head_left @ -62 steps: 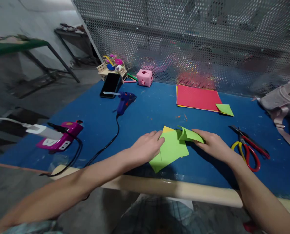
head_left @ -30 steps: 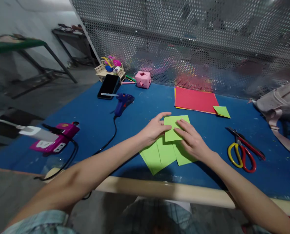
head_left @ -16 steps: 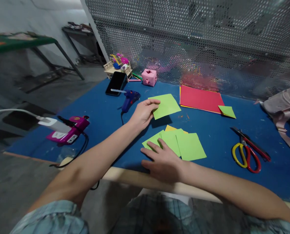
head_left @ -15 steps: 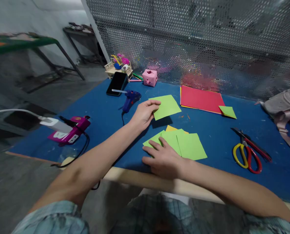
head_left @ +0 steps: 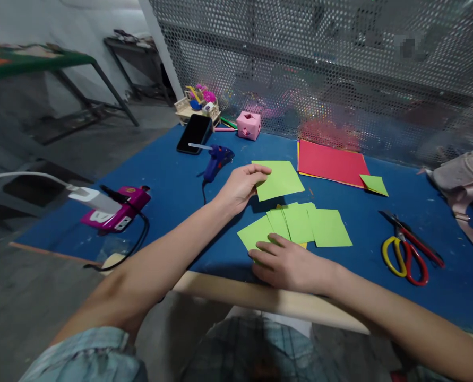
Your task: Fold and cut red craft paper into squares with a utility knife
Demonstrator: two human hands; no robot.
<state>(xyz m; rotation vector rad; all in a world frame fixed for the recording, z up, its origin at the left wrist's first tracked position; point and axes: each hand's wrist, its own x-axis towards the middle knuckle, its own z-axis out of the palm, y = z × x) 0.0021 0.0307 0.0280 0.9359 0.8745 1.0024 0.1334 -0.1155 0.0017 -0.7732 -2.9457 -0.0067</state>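
Note:
My left hand [head_left: 246, 185] pinches the left edge of a green paper square [head_left: 283, 179], holding it a little above the blue table [head_left: 152, 159]. Nearer me, several green paper squares [head_left: 328, 228] lie fanned out and overlapping, with bits of yellow paper peeking from under them. Over the near edge of that fan is my right hand [head_left: 286, 262], palm down, fingers apart and pointing left. Its fingertips are close to the leftmost square; whether they touch it I cannot tell.
A blue glue gun [head_left: 217, 161], a phone [head_left: 195, 133] and a pink paper cube [head_left: 248, 125] stand farther back. Red paper sheets [head_left: 332, 162] carry a folded green piece [head_left: 374, 184]. Scissors [head_left: 405, 252] lie right; a purple power strip [head_left: 119, 209] lies left.
The green squares on the table have spread out into a wider fan. My right hand has drawn back slightly toward the near edge. My left hand still holds its square.

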